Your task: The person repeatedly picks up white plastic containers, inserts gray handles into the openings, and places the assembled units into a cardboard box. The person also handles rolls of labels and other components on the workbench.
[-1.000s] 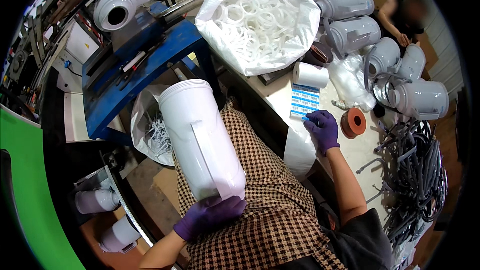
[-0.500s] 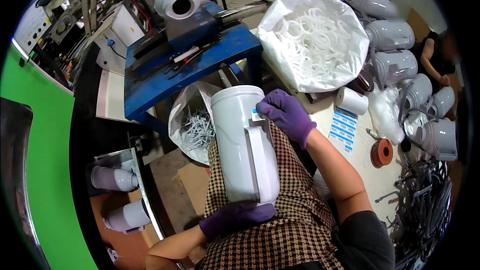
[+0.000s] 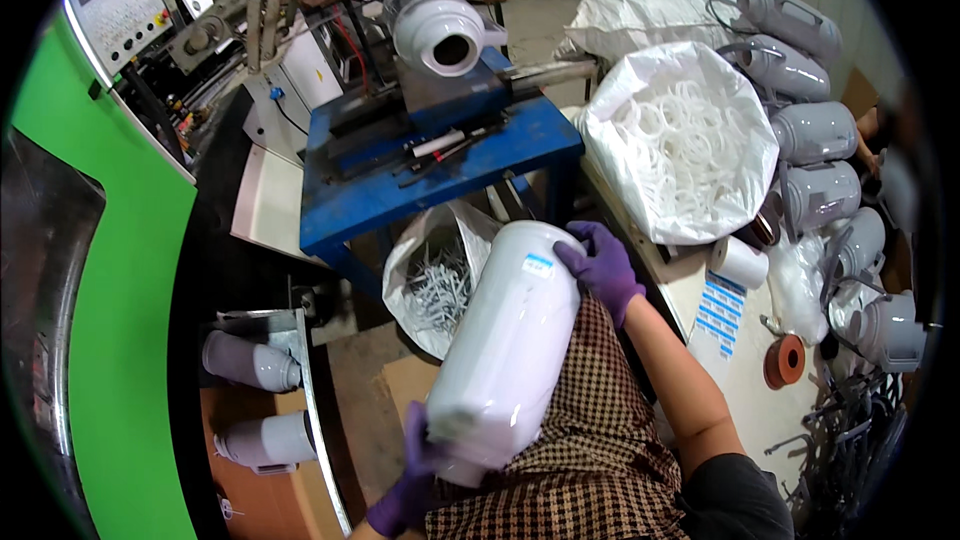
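A large glossy light-grey plastic jug lies slanted over my lap, its upper end pointing away and to the right. A small blue-and-white label shows near that upper end; the jug's handle is out of sight. My right hand, in a purple glove, is closed on the upper right edge, thumb on the near side. Down at the lower left end my left hand, also purple-gloved, grips the jug, its fingers partly hidden and a little blurred.
A blue metal bench with another grey jug mounted on it stands ahead. White sacks hold grey plastic pieces and pale rings. On the right are a label sheet, brown tape roll, several jugs and dark handles.
The jug has been turned, so its handle no longer shows and the label faces up. It now tilts to the right at its top. My left hand moved to its lower left; my view shifted left.
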Tool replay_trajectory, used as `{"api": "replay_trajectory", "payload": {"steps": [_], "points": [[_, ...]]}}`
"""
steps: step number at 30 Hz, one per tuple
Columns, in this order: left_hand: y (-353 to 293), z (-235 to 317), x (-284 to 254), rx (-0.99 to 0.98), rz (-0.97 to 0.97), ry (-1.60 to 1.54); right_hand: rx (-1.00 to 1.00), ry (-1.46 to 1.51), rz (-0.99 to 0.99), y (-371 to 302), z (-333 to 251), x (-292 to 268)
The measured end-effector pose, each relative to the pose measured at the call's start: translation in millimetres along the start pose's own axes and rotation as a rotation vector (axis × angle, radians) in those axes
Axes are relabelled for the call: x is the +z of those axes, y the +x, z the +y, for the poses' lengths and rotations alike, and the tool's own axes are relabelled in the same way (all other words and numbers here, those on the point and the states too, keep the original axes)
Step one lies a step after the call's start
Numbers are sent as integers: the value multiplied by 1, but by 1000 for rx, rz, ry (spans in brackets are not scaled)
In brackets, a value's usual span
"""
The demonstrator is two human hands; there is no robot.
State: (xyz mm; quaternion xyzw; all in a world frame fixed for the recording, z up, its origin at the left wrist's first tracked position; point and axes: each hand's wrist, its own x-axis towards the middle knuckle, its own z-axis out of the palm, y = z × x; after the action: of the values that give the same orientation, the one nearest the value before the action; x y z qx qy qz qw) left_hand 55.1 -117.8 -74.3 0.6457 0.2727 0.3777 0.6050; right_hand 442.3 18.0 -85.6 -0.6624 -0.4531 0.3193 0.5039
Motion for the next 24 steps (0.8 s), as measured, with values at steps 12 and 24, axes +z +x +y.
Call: {"api": "replay_trajectory", "payload": {"steps": [12, 24], "points": [[15, 26, -1, 57, 679, -373, -517, -901, 266, 215, -179, 39], [234, 96, -66, 612, 586, 900, -493, 240, 606, -182, -51, -147]]}}
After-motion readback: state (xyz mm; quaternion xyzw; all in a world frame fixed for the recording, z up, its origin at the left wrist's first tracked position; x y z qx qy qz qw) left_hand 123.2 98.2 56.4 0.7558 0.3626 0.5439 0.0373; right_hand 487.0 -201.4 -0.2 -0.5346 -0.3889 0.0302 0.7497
